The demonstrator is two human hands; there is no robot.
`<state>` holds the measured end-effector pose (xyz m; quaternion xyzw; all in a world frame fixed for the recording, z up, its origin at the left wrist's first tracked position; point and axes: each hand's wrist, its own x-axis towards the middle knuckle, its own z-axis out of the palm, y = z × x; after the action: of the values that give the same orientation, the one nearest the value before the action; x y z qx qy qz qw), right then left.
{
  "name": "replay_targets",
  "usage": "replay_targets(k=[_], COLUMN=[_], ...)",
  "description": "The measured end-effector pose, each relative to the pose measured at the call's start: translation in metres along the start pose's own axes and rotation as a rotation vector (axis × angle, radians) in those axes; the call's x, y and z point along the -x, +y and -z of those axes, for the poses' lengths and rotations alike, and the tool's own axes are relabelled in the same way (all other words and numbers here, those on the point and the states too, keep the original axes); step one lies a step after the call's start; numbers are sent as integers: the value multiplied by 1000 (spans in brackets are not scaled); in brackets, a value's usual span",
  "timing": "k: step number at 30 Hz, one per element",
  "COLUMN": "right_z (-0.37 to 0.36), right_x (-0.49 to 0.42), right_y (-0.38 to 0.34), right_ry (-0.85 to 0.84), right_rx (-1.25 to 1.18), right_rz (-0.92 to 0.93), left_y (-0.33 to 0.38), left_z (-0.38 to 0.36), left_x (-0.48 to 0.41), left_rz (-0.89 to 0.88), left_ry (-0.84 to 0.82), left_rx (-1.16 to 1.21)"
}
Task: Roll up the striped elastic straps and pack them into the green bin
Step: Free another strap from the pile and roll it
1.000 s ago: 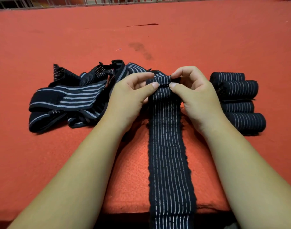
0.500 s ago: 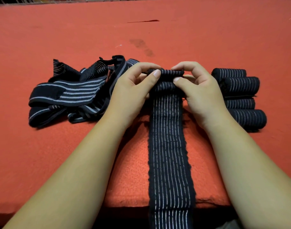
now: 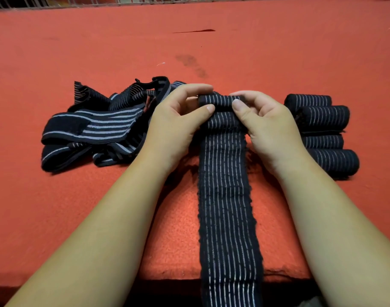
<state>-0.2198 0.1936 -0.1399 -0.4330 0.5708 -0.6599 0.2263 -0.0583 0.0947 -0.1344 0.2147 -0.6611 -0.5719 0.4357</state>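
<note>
Head view showed left hand (image 3: 176,120) and right hand (image 3: 267,127) pinching the rolled end of a striped strap (image 3: 225,196), judged soft and springy, lying on the counter (image 3: 256,52) just beside the finished rolls (image 3: 322,129).

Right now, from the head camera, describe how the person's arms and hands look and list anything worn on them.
The left forearm and right forearm are bare as far as the frame shows; no sleeve or cuff is in view. The left hand and right hand are ungloved, with no ring, watch or bracelet visible. The thumbnails that show are short and unpainted.
</note>
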Motion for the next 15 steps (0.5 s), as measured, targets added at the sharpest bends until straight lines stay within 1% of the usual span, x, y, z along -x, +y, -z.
replay_targets(k=[3,6,8,12,15], right_z=[-1,-2,-1,-1,-1], right_x=[1,3,4,4,4], right_y=[-1,-3,-4,-4,-2], right_ry=[0,-10,-12,14,2], right_rx=[1,-21,-35,-8,-66], right_rz=[20,33,18,0,-29], left_y=[-2,-2,-1,2,2], left_z=[0,2,3,1,2], left_x=[0,1,1,4,3], left_rz=[9,-25,-34,25,48], left_ry=[29,41,38,6,6], left_rx=[-70,-110,-82,29,-3])
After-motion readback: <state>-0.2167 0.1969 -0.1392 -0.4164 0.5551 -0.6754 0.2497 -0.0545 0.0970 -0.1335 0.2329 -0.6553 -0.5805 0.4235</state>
